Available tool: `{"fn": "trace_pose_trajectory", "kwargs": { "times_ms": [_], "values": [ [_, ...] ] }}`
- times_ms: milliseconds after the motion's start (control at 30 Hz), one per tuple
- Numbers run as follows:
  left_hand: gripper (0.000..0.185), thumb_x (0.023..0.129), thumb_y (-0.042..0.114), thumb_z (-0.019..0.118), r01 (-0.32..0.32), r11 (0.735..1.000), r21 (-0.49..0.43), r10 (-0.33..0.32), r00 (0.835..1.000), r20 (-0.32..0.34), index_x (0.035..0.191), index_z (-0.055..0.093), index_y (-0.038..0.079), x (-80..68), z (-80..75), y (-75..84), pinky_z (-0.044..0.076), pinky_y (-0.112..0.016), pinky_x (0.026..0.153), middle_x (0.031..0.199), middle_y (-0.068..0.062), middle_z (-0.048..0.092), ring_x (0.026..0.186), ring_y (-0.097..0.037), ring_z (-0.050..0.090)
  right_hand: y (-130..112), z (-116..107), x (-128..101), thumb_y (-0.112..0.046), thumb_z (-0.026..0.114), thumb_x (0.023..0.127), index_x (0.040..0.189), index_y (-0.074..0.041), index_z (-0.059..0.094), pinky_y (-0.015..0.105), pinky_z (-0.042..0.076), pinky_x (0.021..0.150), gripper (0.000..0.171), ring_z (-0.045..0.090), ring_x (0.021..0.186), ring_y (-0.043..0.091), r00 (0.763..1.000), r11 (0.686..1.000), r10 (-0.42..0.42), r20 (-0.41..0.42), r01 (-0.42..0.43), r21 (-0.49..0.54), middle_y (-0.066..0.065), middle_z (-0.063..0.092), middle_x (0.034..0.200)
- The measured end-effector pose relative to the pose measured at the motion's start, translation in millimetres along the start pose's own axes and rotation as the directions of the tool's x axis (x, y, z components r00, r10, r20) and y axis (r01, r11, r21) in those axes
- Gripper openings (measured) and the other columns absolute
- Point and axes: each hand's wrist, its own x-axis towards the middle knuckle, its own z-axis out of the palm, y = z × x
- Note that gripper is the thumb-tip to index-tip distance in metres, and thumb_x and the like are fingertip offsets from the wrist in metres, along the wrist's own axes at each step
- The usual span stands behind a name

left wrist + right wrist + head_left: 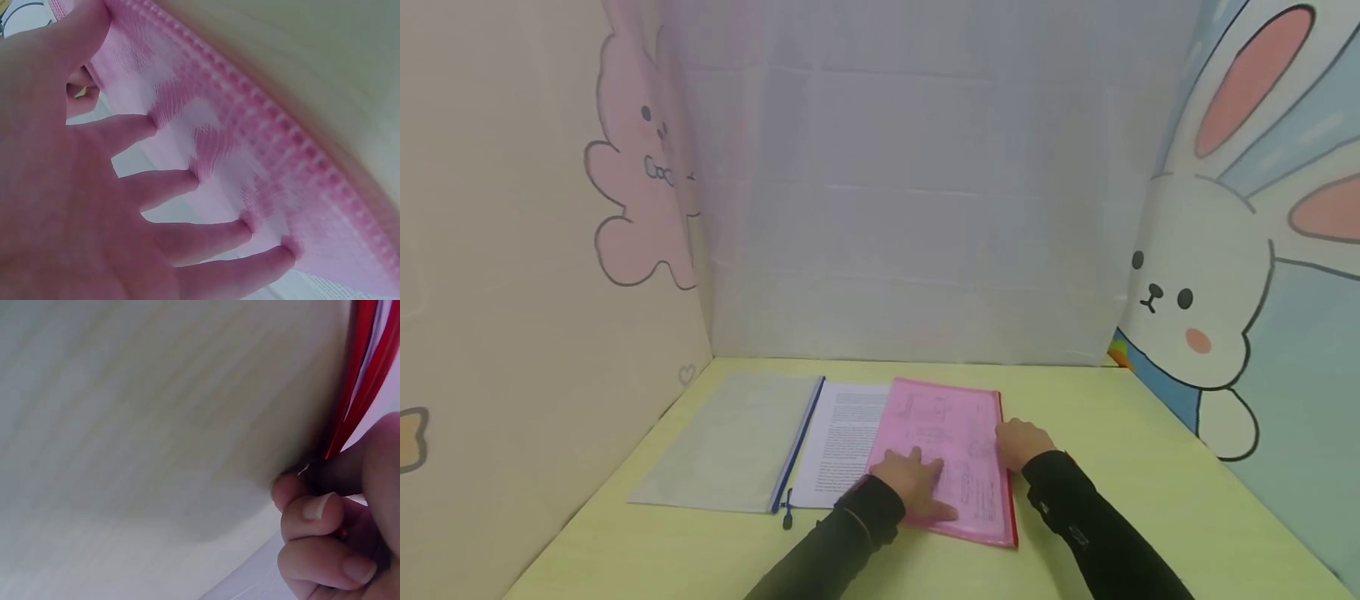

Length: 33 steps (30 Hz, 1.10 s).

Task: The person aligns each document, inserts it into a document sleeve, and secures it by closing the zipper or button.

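On the yellow table [1105,475] we saw the pink folder [951,425], partly covering the printed sheets [844,433]. The left hand [915,483] lay on it with fingers spread, we judged to steady it while the right hand [1024,444] pinched its red edge [1013,512]. Only the right wrist view showed us two red strips parting beyond the fingertips; whether a tab was pinched there, we could not tell.

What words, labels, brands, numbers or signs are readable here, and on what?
None can be read.
Pink folder: faint print and outlines, on it or showing through; too small and blurred.
White sheet partly under it: rows of print, too small.
Right sleeve: pale mark, too blurred to tell whether it's text.
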Motion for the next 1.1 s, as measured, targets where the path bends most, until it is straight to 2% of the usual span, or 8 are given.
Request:
{"fn": "trace_pose_trajectory", "kwargs": {
  "times_ms": [133,533,867,1100],
  "values": [
    [0.081,0.077,0.075,0.071,0.014,1.000,0.000,-0.014,1.000,-0.002,0.145,0.057,0.033,2.4,0.2,-0.3,0.054,-0.057,0.084,0.137,-0.011,0.059,0.115,-0.045,0.059,-1.1,-3.8,-1.8,-0.006,0.062,0.097,0.092,0.002,0.064,0.040,0.048,0.065,0.010,0.051,0.067,0.025,0.999,1.000,-0.014,0.032,0.014,0.003,0.010,0.053,0.075],
    [0.084,0.075,0.075,0.072,0.067,0.998,-0.021,-0.066,0.998,0.021,0.147,0.054,0.036,6.3,-0.3,2.1,0.053,-0.060,0.087,0.146,-0.010,0.055,0.120,-0.045,0.056,-3.6,-12.6,-10.0,-0.010,0.063,0.098,0.098,0.002,0.064,0.039,0.048,0.069,0.012,0.053,0.072,0.026,0.991,0.999,0.002,0.133,-0.008,0.046,0.011,0.054,0.078],
    [0.084,0.076,0.077,0.070,0.055,0.998,0.033,-0.055,0.998,0.007,0.146,0.055,0.035,8.3,1.2,4.5,0.053,-0.058,0.084,0.138,-0.009,0.058,0.110,-0.040,0.058,-7.5,-15.8,-20.5,-0.009,0.064,0.098,0.097,0.003,0.064,0.040,0.048,0.069,0.012,0.052,0.071,0.026,0.992,0.999,-0.023,0.123,0.019,0.035,0.011,0.053,0.077],
    [0.085,0.076,0.078,0.069,0.056,0.998,0.042,-0.056,0.998,0.013,0.147,0.053,0.035,9.0,1.5,4.9,0.053,-0.058,0.084,0.141,-0.008,0.057,0.111,-0.039,0.058,-8.7,-14.2,-20.5,-0.009,0.063,0.098,0.096,0.003,0.064,0.040,0.049,0.069,0.012,0.052,0.071,0.026,0.992,1.000,-0.029,0.122,0.029,0.003,0.011,0.053,0.077]
  ]
}}
